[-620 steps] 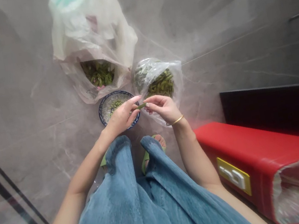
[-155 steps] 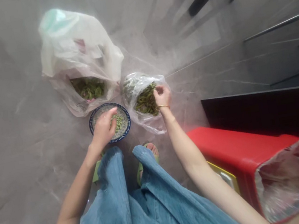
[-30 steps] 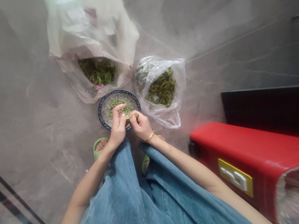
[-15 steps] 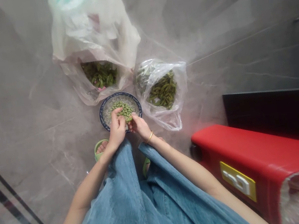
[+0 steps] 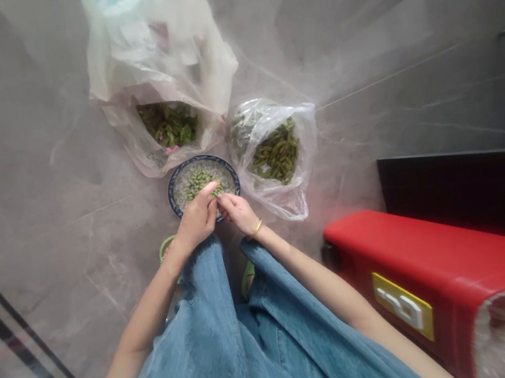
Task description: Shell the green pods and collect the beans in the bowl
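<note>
My left hand [image 5: 198, 217] and my right hand [image 5: 239, 213] meet over the near rim of a blue-rimmed plate [image 5: 171, 197]. Both are closed, fingertips pinched together on a green bean pod that the fingers mostly hide. Shelled green beans [image 5: 197, 181] lie on the plate, partly covered by my left hand. Right of the plate, a clear plastic bag [image 5: 297, 199] stands open with plump green pods [image 5: 276, 158] inside. Behind the plate, a larger whitish plastic bag [image 5: 153, 57] gapes toward me, holding green pods or shells [image 5: 170, 125].
All of this rests on a grey marbled floor [image 5: 65, 201]. A red box-like object [image 5: 418, 251] with a yellow plate lies at right, beside a dark panel [image 5: 466, 192]. My knees in blue denim [image 5: 217, 324] and green slippers [image 5: 165, 247] are close below the plate.
My left hand has turned and shifted slightly right, closing up against my right hand and covering more of the beans. The green piece between the fingers shows less. The bags and plate stay put.
</note>
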Demonstrator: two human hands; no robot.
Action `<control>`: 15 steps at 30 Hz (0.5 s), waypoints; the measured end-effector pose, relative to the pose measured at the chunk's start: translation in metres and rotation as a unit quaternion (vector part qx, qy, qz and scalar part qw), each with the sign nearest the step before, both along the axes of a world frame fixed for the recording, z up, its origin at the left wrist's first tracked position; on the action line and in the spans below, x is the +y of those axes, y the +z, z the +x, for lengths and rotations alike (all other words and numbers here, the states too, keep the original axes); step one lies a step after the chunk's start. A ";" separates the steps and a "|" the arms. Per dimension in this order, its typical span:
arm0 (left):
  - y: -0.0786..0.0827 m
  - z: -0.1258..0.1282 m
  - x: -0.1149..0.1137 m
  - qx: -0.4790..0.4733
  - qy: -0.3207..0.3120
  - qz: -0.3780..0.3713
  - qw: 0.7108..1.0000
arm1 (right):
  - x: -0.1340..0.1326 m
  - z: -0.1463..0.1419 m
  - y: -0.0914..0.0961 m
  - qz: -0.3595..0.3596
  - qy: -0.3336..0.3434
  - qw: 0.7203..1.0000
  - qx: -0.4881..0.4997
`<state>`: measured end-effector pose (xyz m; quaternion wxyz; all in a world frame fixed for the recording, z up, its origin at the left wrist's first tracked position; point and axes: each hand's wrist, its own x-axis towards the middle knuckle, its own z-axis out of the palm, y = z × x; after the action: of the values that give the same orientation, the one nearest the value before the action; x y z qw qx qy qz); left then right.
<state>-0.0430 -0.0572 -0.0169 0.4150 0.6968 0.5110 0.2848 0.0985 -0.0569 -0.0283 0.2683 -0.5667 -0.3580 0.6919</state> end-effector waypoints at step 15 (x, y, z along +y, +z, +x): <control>0.003 0.001 0.003 -0.063 0.073 -0.075 0.993 | -0.003 0.001 0.012 0.050 0.033 0.998 0.025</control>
<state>-0.0417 -0.0541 -0.0137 0.4751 0.6057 0.5531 0.3185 0.0991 -0.0599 -0.0163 0.2817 -0.5229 -0.4038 0.6958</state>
